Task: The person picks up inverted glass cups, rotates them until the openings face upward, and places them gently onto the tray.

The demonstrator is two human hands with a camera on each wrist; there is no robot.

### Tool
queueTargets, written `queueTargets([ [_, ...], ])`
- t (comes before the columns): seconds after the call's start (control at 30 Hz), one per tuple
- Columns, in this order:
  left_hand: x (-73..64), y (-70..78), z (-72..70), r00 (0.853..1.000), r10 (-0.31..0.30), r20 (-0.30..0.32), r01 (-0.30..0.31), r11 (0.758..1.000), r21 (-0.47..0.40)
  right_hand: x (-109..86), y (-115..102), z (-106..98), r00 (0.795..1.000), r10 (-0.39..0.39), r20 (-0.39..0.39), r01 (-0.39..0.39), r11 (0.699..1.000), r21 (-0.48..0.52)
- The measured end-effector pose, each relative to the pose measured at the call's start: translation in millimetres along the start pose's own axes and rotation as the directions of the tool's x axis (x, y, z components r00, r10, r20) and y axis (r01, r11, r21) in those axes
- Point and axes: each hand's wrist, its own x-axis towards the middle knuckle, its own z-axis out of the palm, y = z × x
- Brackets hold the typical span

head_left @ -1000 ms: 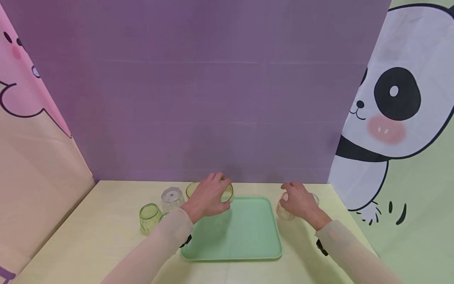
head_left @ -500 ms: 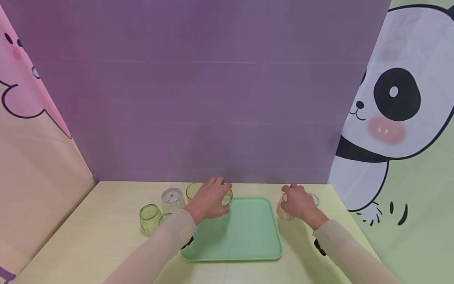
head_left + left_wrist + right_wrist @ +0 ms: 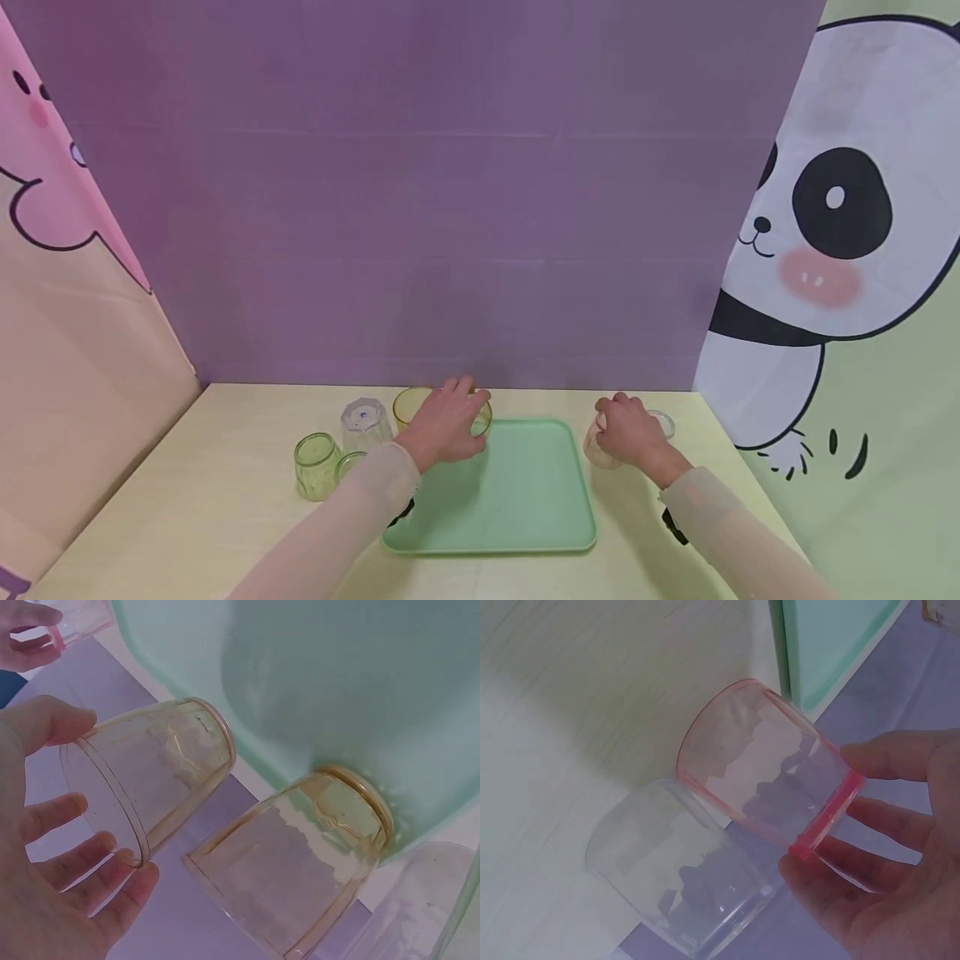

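My left hand (image 3: 448,421) reaches over the tray's far left corner. In the left wrist view, its thumb and fingers grip the rim of an upright yellowish glass tumbler (image 3: 169,754). A second yellowish tumbler (image 3: 292,862) stands close beside that one. On the right, my right hand (image 3: 633,429) holds a pink-tinted tumbler (image 3: 761,761). This tumbler is upside down, with thumb and fingers around its thick pink base. A colourless tumbler (image 3: 682,862) stands right beside it, partly hidden by my hand in the head view.
A pale green tray (image 3: 517,500) lies between the hands on the light wooden table (image 3: 187,517). Left of it are a green tumbler (image 3: 317,471), another green one (image 3: 350,461) partly behind my sleeve, and an upside-down clear tumbler (image 3: 365,425). A purple backdrop (image 3: 480,208) rises behind.
My left hand has come down slightly onto the yellowish tumbler's rim. The right hand has barely shifted on the pink one. The tumblers and tray stay where they were.
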Motion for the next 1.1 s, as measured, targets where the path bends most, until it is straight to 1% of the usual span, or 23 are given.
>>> queueTargets([
  [0.13, 0.6, -2.0, 1.5, 1.000, -0.020, 0.001, 0.020, 1.000, 0.000, 0.2, -0.1, -0.6, 1.000, -0.010, -0.013, 0.010, 1.000, -0.003],
  [0.37, 1.7, -3.8, 2.8, 1.000, -0.020, 0.004, 0.020, 1.000, -0.017, 0.0, -1.1, -2.1, 1.000, -0.021, -0.015, 0.021, 1.000, -0.010],
  [0.63, 4.5, -3.8, 6.4, 0.999, -0.035, 0.013, 0.035, 0.999, -0.029, 1.2, -1.3, -0.1, 0.999, -0.031, -0.024, 0.030, 0.999, -0.041],
  [0.87, 6.3, -4.7, 11.0, 1.000, -0.027, 0.004, 0.027, 0.999, -0.018, 1.7, -1.2, 0.9, 1.000, -0.015, -0.015, 0.015, 0.999, -0.042],
  [1.1, 8.7, -5.6, 14.8, 1.000, -0.020, 0.015, 0.020, 1.000, -0.001, 1.3, -0.9, 2.7, 1.000, -0.016, -0.021, 0.015, 0.999, -0.049],
])
